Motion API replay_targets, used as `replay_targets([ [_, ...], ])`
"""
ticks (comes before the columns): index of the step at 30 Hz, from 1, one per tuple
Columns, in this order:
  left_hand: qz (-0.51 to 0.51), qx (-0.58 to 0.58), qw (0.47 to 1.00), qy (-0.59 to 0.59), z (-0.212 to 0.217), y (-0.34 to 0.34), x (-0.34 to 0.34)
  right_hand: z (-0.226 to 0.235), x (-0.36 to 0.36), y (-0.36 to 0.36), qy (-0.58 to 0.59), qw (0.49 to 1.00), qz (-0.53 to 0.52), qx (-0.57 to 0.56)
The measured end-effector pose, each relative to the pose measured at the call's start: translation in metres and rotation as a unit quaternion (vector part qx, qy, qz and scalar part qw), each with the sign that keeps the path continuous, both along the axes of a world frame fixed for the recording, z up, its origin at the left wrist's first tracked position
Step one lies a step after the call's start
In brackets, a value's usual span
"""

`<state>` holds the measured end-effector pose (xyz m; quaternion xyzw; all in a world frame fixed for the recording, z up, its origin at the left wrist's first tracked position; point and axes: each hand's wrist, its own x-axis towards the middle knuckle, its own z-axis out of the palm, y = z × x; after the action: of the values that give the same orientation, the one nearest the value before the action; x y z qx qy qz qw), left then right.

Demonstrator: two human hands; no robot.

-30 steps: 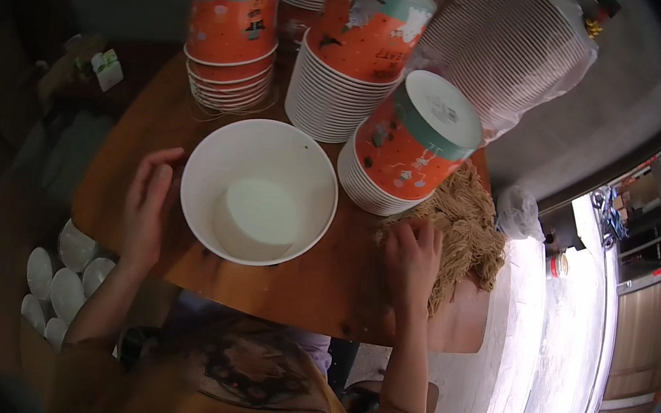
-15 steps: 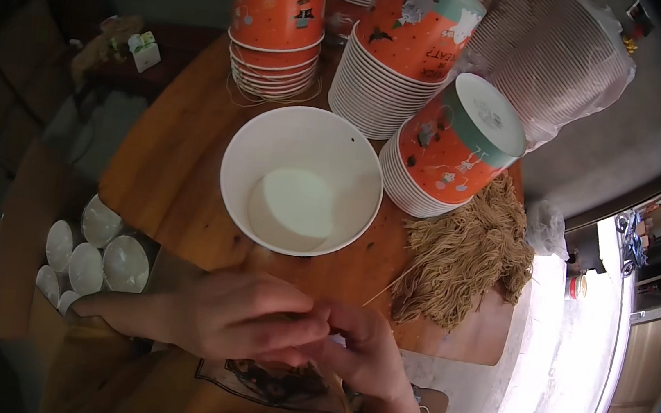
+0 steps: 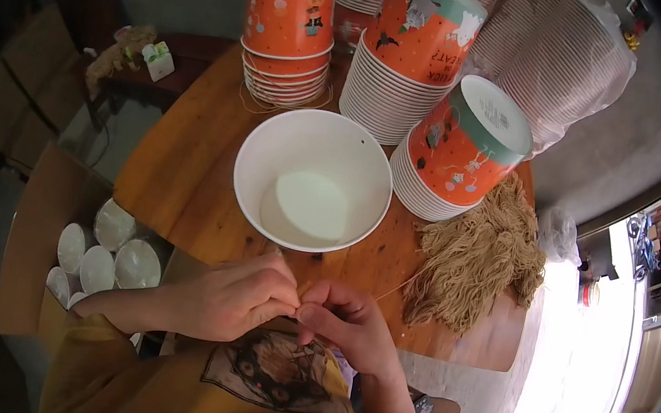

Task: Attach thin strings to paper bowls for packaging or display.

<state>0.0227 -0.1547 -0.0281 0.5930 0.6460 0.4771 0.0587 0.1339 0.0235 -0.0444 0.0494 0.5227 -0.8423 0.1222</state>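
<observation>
Both hands meet in front of my body at the table's near edge, fingertips touching. My left hand (image 3: 241, 299) is closed in a pinch, and my right hand (image 3: 345, 324) pinches against it. A small bit of tan string (image 3: 304, 288) shows between the fingertips; most of it is hidden by the fingers. Just beyond them a large white paper bucket (image 3: 313, 184) stands upright with its mouth toward me, a small dark hole near its rim. To the right lies a thick bundle of tan string (image 3: 477, 257), with one loose strand trailing toward my right hand.
Upside-down stacks of orange and green printed paper buckets (image 3: 292, 16) line the far side of the wooden table (image 3: 179, 163); strings hang around the left stack. Plastic-wrapped stacks (image 3: 566, 70) stand behind. At lower left, a cardboard box (image 3: 39, 228) holds several white buckets.
My hands have shifted slightly away from my body, and their fingertips now come together more visibly. The whole view has moved a little; the bucket and stacks stay in place on the table.
</observation>
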Motion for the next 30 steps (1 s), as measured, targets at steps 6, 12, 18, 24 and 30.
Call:
replay_targets([
  [6,0.025,0.029,0.999,0.016,0.001,-0.013,-0.018,-0.008,0.004,-0.019,0.094,0.971,-0.172,0.135],
  [12,0.134,-0.075,0.948,0.28,0.015,-0.018,-0.079,-0.007,-0.006,-0.016,0.103,0.948,-0.243,0.179],
  [18,0.041,-0.095,0.971,0.217,0.019,-0.005,-0.077,-0.012,-0.02,-0.02,0.143,0.918,-0.303,0.213],
  [24,0.056,-0.14,0.986,0.069,0.036,0.009,-0.062,-0.008,-0.032,-0.019,0.151,0.915,-0.332,0.171],
  [30,0.034,-0.116,0.979,-0.163,0.042,0.018,-0.064,-0.016,-0.051,-0.017,0.308,0.81,-0.339,0.367],
])
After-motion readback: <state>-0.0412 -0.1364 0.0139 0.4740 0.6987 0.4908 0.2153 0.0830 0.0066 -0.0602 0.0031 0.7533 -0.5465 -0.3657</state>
